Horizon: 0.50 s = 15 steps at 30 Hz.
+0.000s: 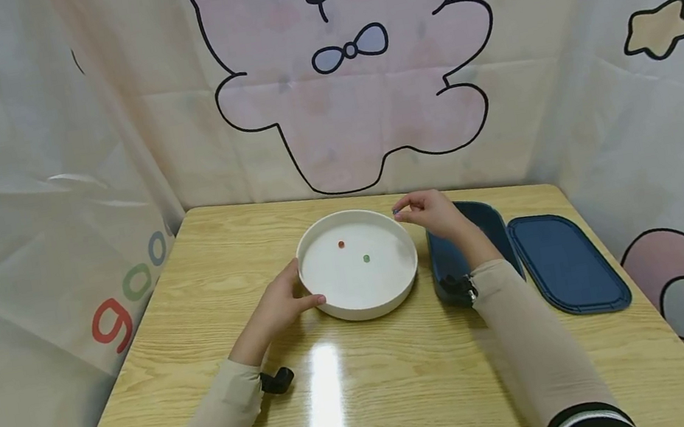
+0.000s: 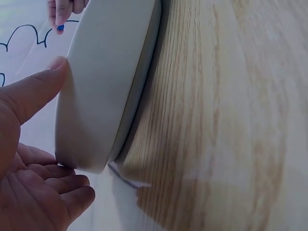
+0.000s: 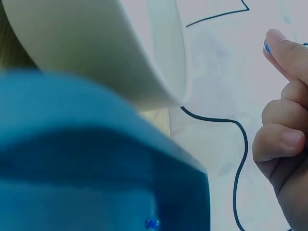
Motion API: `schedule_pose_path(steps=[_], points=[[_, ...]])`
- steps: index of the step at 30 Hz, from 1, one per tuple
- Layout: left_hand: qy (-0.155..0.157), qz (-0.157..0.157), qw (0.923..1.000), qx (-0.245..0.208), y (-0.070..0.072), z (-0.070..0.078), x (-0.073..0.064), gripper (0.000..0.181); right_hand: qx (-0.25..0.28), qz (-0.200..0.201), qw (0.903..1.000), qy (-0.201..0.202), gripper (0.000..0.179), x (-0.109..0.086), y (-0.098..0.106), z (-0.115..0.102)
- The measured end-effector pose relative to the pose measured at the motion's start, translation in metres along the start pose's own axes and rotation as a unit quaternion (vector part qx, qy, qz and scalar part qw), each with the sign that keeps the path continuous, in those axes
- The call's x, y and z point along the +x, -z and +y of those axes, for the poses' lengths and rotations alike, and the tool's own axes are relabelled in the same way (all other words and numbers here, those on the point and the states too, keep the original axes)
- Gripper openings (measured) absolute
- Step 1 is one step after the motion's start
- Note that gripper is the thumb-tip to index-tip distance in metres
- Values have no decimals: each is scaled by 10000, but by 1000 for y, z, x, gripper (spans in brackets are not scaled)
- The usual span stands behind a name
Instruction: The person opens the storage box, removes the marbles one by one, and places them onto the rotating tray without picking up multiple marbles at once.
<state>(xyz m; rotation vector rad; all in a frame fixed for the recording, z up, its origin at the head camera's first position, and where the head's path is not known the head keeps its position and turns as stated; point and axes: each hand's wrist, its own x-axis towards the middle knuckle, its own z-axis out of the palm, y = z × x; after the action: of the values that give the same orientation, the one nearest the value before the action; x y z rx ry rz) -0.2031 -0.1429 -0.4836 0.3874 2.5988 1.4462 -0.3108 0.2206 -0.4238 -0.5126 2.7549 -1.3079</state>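
Observation:
A round white dish (image 1: 363,292) stands on the table with a red bead (image 1: 341,244) and a green bead (image 1: 366,259) on its floor. My left hand (image 1: 281,304) holds the dish at its left side, thumb along the near rim and fingers around the outer wall. Between thumb and index finger my right hand (image 1: 432,214) pinches a small blue bead (image 3: 267,47), just past the dish's far right rim and above the end of a dark blue box (image 1: 479,214). In the right wrist view another blue bead (image 3: 152,223) lies inside this box.
Right of the box, its dark blue lid (image 1: 570,263) lies flat on the wooden table (image 1: 404,390). A printed cloth (image 1: 360,113) hangs behind the table's far edge. Black wrist cameras, such as the left one (image 1: 277,380), sit at both cuffs.

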Motion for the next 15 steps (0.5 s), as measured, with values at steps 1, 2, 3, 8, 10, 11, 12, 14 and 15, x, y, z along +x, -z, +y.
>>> schedule_pose_path(steps=[1, 2, 3, 8, 10, 11, 12, 14, 15], points=[[13, 8, 10000, 18, -1, 0, 0, 96, 4, -14, 10000, -24, 21, 0, 0, -2], [24, 8, 10000, 26, -1, 0, -1, 96, 6, -36, 10000, -57, 22, 0, 0, -3], [52, 10, 10000, 32, -2, 0, -1, 95, 10, -56, 9999, -95, 24, 0, 0, -5], [136, 49, 9999, -17, -3, -1, -3, 96, -87, -152, 9996, -226, 33, 3, -2, -12], [129, 79, 9999, -47, -3, -2, -4, 96, -82, -165, 9996, -223, 32, 5, -3, -15], [127, 100, 9999, -53, -3, -2, -5, 96, -88, -181, 9996, -205, 32, 6, -4, -16], [129, 128, 9998, -68, -3, -3, -6, 97, -85, -195, 9996, -203, 31, 7, -5, -17], [87, 176, 9998, -88, -4, -4, -7, 96, -86, -248, 9995, -155, 29, 9, -6, -20], [66, 198, 9997, -90, -4, -5, -8, 96, -63, -272, 9995, -123, 27, 9, -7, -21]])
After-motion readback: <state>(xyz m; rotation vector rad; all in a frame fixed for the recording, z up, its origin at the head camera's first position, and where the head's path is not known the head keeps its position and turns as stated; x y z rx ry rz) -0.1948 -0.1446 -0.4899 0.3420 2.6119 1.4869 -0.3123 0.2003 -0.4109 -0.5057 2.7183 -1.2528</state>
